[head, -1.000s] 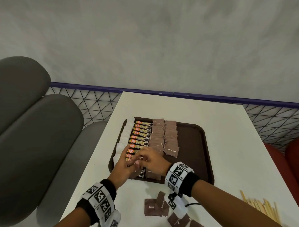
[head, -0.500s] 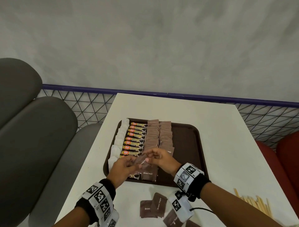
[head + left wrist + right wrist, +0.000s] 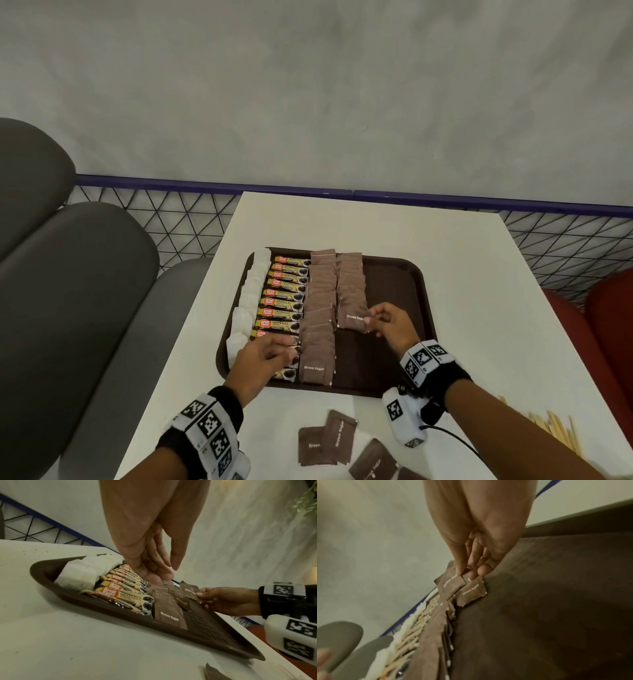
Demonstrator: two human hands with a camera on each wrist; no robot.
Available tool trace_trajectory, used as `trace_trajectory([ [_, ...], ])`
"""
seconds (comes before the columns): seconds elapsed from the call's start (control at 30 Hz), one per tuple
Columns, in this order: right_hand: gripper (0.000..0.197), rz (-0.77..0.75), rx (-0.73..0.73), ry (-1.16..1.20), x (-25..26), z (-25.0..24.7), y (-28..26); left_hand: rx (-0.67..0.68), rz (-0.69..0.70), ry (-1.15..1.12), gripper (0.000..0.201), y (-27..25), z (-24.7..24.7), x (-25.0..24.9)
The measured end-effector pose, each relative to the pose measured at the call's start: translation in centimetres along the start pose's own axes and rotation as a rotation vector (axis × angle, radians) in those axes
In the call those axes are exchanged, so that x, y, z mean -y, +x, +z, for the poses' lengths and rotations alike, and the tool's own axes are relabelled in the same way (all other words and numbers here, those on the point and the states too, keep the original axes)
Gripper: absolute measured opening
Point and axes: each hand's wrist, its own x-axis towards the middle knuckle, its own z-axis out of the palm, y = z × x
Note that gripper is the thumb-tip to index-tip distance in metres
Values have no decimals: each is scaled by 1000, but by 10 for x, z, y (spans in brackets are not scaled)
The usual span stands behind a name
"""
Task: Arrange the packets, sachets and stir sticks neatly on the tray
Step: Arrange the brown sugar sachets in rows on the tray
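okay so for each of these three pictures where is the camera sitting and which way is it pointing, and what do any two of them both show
Head: worn on the head, looking forward and down at the table and tray; both forearms and hands show.
Left wrist: low at the tray's near left corner, looking along the left hand over the coffee sticks; the right hand shows too.
Right wrist: looks along the right hand's fingers pinching a brown sugar sachet.
Shared: head and left wrist both show that pinched sachet.
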Motion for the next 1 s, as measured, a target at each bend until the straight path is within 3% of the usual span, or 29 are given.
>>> trace_trajectory([
  [0.13, 26, 34, -3, -184, -9, 6, 8, 52, -28, 22, 15, -3, -2, 7],
  [0.37, 28, 45, -145, -425, -9, 22, 4, 130, -42, 24, 14, -7, -4, 15],
  [0.6, 24, 19, -207, -401, -14, 28, 1, 197, -31, 142, 17, -21, 5, 25],
  [0.73, 27, -154, -236, -344, -14, 26, -18, 269, 16, 428, 25, -37, 12, 34],
  [0.83, 25, -246, -77, -371, -16, 15, -46, 324, -9, 551, 36, -49, 20, 40],
  [1.0, 20, -269, 373, -518, -19, -17, -104, 393, -8, 709, 72, -66, 36, 44],
])
